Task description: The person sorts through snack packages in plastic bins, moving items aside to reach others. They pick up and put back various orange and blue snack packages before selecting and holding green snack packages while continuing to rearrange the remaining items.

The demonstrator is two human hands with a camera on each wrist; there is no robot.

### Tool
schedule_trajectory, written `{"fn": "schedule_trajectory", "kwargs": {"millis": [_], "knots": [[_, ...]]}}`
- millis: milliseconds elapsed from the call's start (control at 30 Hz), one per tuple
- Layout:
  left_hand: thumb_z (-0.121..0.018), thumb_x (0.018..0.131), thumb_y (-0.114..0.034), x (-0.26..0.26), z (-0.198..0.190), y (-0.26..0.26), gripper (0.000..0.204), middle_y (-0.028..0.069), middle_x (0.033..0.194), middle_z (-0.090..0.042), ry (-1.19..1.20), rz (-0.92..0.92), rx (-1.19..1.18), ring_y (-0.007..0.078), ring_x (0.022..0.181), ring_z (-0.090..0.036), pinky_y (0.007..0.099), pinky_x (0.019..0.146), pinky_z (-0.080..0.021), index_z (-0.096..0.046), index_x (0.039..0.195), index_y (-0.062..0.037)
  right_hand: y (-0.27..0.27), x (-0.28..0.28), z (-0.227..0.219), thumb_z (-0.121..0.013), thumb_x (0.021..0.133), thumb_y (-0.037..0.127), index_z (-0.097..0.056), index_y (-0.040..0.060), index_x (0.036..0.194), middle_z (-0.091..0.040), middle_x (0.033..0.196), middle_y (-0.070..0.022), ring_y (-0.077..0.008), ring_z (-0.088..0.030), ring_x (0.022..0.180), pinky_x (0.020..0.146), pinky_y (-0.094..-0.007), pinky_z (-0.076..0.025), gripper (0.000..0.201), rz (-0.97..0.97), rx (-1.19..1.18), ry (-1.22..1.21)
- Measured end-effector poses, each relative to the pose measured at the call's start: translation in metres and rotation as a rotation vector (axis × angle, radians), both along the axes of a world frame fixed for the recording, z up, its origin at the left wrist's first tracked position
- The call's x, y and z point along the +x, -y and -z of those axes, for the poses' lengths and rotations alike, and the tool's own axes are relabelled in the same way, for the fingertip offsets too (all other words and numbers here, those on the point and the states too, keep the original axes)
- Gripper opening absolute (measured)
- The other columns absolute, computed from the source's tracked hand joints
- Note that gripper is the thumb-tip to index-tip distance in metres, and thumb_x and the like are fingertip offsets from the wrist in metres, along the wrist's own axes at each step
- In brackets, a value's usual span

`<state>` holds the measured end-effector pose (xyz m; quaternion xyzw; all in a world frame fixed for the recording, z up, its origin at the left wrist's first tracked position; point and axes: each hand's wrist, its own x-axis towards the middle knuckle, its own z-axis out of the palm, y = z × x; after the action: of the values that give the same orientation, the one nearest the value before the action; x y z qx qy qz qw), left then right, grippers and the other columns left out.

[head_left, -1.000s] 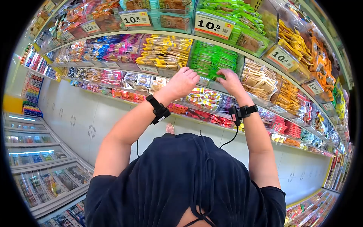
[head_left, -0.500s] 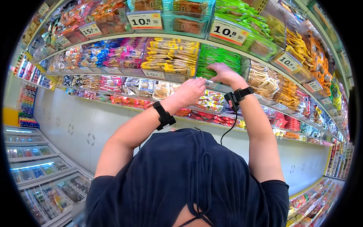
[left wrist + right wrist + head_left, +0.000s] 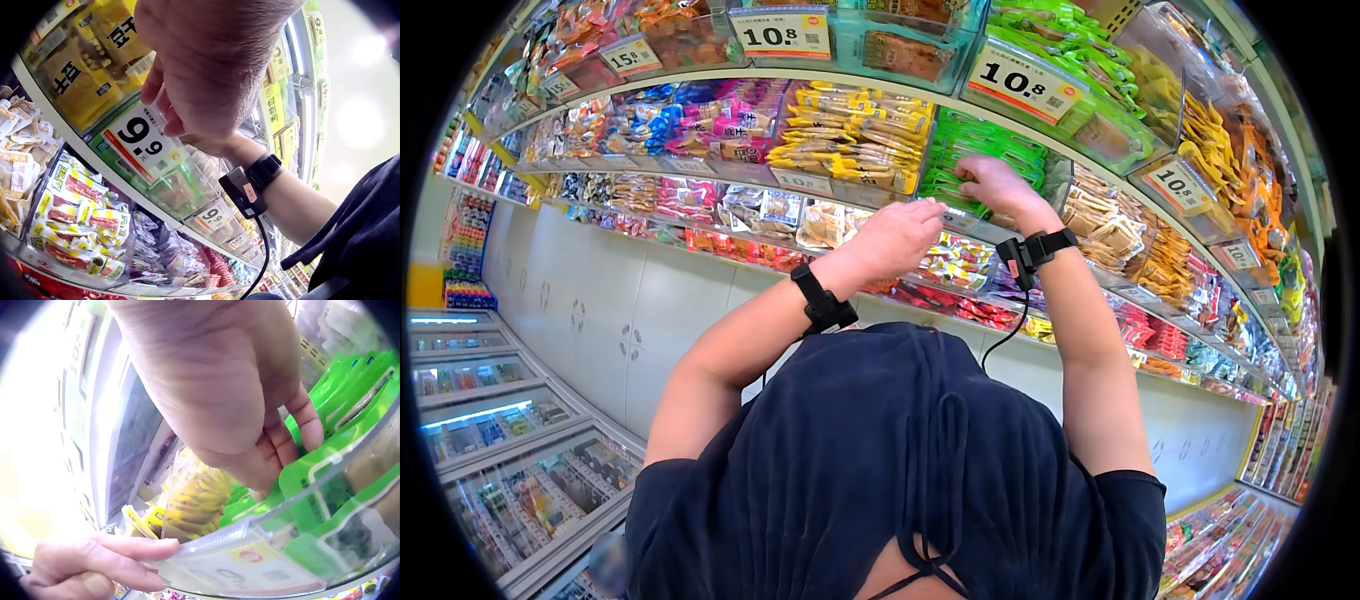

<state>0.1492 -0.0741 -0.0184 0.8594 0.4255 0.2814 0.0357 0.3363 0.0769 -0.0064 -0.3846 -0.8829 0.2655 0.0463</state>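
Green packets [image 3: 975, 140] fill a clear bin on the middle shelf. My right hand [image 3: 1003, 190] is inside that bin, its slightly bent fingers down among the packets; in the right wrist view these fingers [image 3: 306, 422] touch the top of the front green packets [image 3: 306, 478]. No packet is lifted out. At the bin's front left corner is my left hand [image 3: 900, 240], its fingertips at the edge of the price label [image 3: 250, 569]. The right wrist view shows this left hand [image 3: 94, 565] with the index finger extended and other fingers partly bent.
Yellow packets [image 3: 855, 130] fill the bin to the left, and beige packets [image 3: 1100, 212] the one to the right. Above, an upper shelf with price labels [image 3: 780, 35] overhangs. Lower shelves hold yellow-and-white packs [image 3: 960, 260]. Glass-topped cases [image 3: 530, 490] stand at the lower left.
Since a second ago, my right hand has moved from the front edge further into the green bin. My left hand has shifted slightly right and down along the bin fronts. The view has shifted a little.
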Motion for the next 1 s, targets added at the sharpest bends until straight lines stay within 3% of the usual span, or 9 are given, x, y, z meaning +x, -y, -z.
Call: {"fn": "schedule_trajectory", "kwargs": {"millis": [33, 167, 267, 400, 500, 567, 667, 800, 1000], "knots": [[-0.055, 0.082, -0.007, 0.002, -0.004, -0.001, 0.017, 0.0155, 0.113, -0.062, 0.007, -0.012, 0.001, 0.0323, 0.104, -0.061, 0.0407, 0.086, -0.051, -0.058, 0.098, -0.0021, 0.0, 0.004, -0.003, -0.067, 0.077, 0.013, -0.062, 0.0022, 0.095, -0.065, 0.095, -0.0173, -0.0351, -0.061, 0.092, 0.079, -0.0418, -0.049, 0.021, 0.033, -0.081, -0.042], [-0.054, 0.083, -0.006, 0.011, -0.019, -0.016, 0.017, 0.0157, 0.099, -0.062, 0.029, -0.064, -0.171, 0.0341, 0.094, -0.061, 0.0418, 0.08, -0.051, -0.058, 0.099, -0.004, 0.004, 0.038, -0.013, -0.064, 0.079, 0.01, -0.061, 0.0023, 0.098, -0.064, 0.092, -0.0177, -0.0359, -0.061, 0.091, 0.077, -0.0428, -0.05, 0.02, -0.021, 0.237, -0.125], [-0.057, 0.077, -0.004, 0.022, -0.017, -0.036, 0.017, 0.0151, 0.091, -0.06, -0.004, -0.145, -0.112, 0.0333, 0.092, -0.061, 0.0407, 0.079, -0.052, -0.057, 0.093, -0.0014, 0.014, 0.059, -0.026, -0.066, 0.077, 0.01, -0.06, 0.002, 0.095, -0.063, 0.09, -0.0181, -0.0373, -0.06, 0.09, 0.076, -0.0446, -0.05, 0.02, -0.033, 0.127, -0.024], [-0.056, 0.08, -0.004, 0.036, -0.005, -0.069, 0.02, 0.0178, 0.093, -0.062, -0.11, -0.169, -0.256, 0.0351, 0.094, -0.06, 0.0435, 0.08, -0.051, -0.059, 0.1, -0.0005, 0.029, 0.08, -0.008, -0.07, 0.074, 0.012, -0.056, 0.0023, 0.096, -0.062, 0.088, -0.0188, -0.0388, -0.059, 0.089, 0.074, -0.0473, -0.049, 0.027, -0.115, 0.281, 0.014], [-0.067, 0.074, -0.01, 0.036, -0.01, -0.09, 0.039, 0.019, 0.099, -0.064, -0.202, -0.137, -0.443, 0.0352, 0.1, -0.06, 0.0443, 0.086, -0.05, -0.06, 0.111, -0.0017, 0.029, 0.085, -0.001, -0.074, 0.071, 0.013, -0.053, 0.003, 0.102, -0.062, 0.087, -0.0192, -0.0391, -0.06, 0.088, 0.073, -0.0492, -0.049, 0.039, -0.084, 0.301, -0.01], [-0.075, 0.069, -0.015, 0.038, -0.021, -0.102, 0.053, 0.019, 0.106, -0.063, -0.284, -0.164, -0.618, 0.0346, 0.105, -0.059, 0.0435, 0.09, -0.048, -0.059, 0.118, -0.0048, 0.025, 0.083, 0.003, -0.074, 0.071, 0.013, -0.054, 0.0039, 0.101, -0.063, 0.087, -0.0182, -0.0389, -0.06, 0.087, 0.072, -0.0494, -0.049, 0.037, -0.085, 0.264, 0.012], [-0.076, 0.069, -0.017, 0.045, -0.034, -0.108, 0.054, 0.0182, 0.11, -0.062, -0.41, -0.177, -0.684, 0.0343, 0.107, -0.058, 0.0432, 0.09, -0.048, -0.059, 0.119, -0.0061, 0.017, 0.082, 0.005, -0.069, 0.073, 0.009, -0.055, 0.0046, 0.097, -0.064, 0.086, -0.0174, -0.039, -0.061, 0.085, 0.071, -0.0492, -0.049, 0.028, -0.117, 0.253, 0.068], [-0.078, 0.068, -0.017, 0.048, -0.029, -0.102, 0.066, 0.0164, 0.113, -0.058, -0.358, -0.227, -0.567, 0.0351, 0.108, -0.056, 0.0443, 0.089, -0.048, -0.051, 0.127, -0.0088, 0.004, 0.077, -0.001, -0.06, 0.078, 0.008, -0.053, 0.0029, 0.087, -0.06, 0.08, -0.0187, -0.0403, -0.058, 0.081, 0.068, -0.0472, -0.045, 0.013, -0.077, 0.125, 0.072], [-0.08, 0.068, -0.019, 0.046, -0.021, -0.094, 0.063, 0.0167, 0.111, -0.06, -0.319, -0.216, -0.442, 0.0344, 0.104, -0.06, 0.0434, 0.085, -0.051, -0.053, 0.123, -0.0079, 0.007, 0.076, 0.002, -0.056, 0.077, 0.006, -0.051, 0.0021, 0.082, -0.057, 0.074, -0.0198, -0.0408, -0.057, 0.077, 0.064, -0.0475, -0.042, 0.008, -0.021, 0.162, -0.07]]}}
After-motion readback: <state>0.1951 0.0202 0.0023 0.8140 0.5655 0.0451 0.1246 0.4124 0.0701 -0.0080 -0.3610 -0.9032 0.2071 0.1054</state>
